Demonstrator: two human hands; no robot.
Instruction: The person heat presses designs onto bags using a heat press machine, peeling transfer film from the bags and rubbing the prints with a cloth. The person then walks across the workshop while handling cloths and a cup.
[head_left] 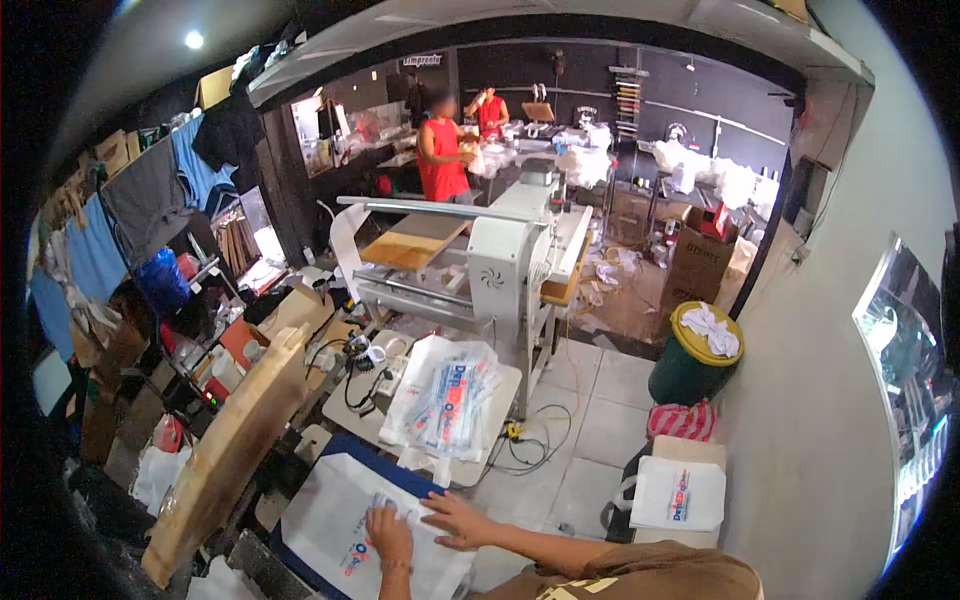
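Note:
A white fabric bag [320,500] with a blue and red print lies on a dark blue pad [375,455] in front of me. My left hand [390,537] is over the print, its fingers bent down around a small crumpled piece of clear printed film [384,500]. The hand hides part of the lettering. Beside it my right hand [456,521] rests flat on the bag near the pad's right edge, fingers spread and holding nothing. Just beyond, a pile of printed clear film sheets [452,400] lies on another white bag [412,385] on a small table [505,400].
A white heat press machine [500,270] stands beyond the table. Printed white bags [678,495] lie on a stool at right. A long wooden board [235,450] leans at left. Cables [545,440] trail over the floor. Two people in red [442,160] stand at the back.

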